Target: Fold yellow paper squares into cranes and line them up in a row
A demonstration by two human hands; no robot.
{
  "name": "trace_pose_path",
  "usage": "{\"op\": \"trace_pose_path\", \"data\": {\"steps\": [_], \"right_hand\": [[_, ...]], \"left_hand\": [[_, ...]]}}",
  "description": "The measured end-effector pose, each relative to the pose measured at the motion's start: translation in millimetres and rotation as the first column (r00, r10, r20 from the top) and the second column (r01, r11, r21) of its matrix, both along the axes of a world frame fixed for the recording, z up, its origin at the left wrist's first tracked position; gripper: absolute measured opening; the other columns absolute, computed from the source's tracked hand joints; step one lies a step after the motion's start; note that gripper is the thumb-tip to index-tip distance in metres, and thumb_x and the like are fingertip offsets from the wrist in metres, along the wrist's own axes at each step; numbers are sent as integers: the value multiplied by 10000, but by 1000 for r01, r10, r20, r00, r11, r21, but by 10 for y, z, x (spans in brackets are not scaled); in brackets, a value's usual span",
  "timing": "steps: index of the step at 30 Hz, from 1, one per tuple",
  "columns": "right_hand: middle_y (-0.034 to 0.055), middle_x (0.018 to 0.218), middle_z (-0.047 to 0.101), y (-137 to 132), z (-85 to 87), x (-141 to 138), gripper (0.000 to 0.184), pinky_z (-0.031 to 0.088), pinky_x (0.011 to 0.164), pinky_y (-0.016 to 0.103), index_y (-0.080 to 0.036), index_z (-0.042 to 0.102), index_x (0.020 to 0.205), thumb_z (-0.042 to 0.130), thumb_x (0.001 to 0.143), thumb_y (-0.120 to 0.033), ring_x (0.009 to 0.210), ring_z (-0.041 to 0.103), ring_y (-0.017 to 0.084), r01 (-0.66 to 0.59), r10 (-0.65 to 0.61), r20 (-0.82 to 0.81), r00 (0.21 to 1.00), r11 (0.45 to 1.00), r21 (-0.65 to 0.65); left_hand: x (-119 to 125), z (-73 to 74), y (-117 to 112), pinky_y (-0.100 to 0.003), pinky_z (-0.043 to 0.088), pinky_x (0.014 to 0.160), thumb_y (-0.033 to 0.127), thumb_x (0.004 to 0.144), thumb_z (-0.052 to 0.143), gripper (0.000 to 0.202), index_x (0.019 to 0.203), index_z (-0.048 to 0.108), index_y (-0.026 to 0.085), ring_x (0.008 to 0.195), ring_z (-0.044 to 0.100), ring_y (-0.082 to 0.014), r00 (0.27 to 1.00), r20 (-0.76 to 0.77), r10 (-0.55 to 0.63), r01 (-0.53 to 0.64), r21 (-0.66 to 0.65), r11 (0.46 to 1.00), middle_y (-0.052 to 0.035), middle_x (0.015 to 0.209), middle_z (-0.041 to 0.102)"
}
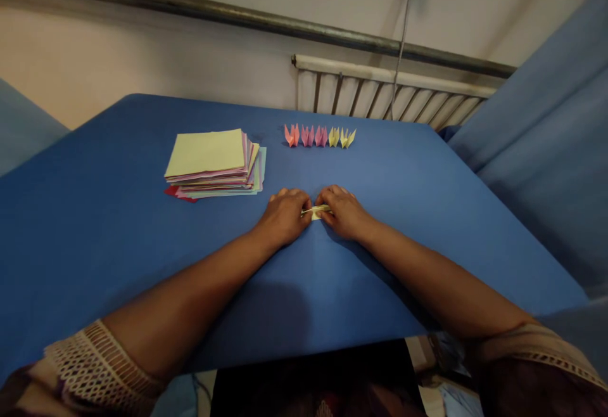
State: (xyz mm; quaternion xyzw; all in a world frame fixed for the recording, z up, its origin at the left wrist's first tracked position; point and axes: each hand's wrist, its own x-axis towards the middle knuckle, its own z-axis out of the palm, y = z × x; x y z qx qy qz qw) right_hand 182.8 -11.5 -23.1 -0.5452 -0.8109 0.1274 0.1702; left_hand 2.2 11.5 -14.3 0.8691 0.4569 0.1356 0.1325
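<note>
Left hand [286,215] and right hand [344,211] pinch part-folded paper [316,213]; five far figures [322,138] look finished, left stack [213,158] unfolded.

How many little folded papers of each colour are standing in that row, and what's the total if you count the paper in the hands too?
Orange folded paper: 1
Purplish-pink folded papers: 2
Yellow folded papers: 2
Held yellow paper: 1
Total: 6

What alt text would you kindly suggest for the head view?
A person's left hand and right hand hold a small folded yellow paper at a blue table. Beyond stand five folded paper figures in a row, with a stack of coloured sheets to their left.
</note>
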Motion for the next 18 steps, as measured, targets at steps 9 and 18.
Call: {"op": "trace_pose_path", "data": {"steps": [9,18], "right_hand": [[38,947,626,146,64,14,193,429,787,295,-175,604,990,640,804,-136,835,557,155,-34,22,-111,994,993,-109],[22,949,607,140,-29,57,100,409,809,309,-208,605,931,619,837,-177,882,543,161,-58,37,-169,985,991,-122]], "left_hand": [[-47,7,-13,-369,379,759,292,887,539,143,881,662,219,840,554,-238,1000,-4,-20,20,7,1000,-38,885,696],[-54,48,-72,-356,378,752,281,905,530,159,943,669,213,809,555,-225,1000,18,-17,17,-6,1000,-34,864,695]]}}
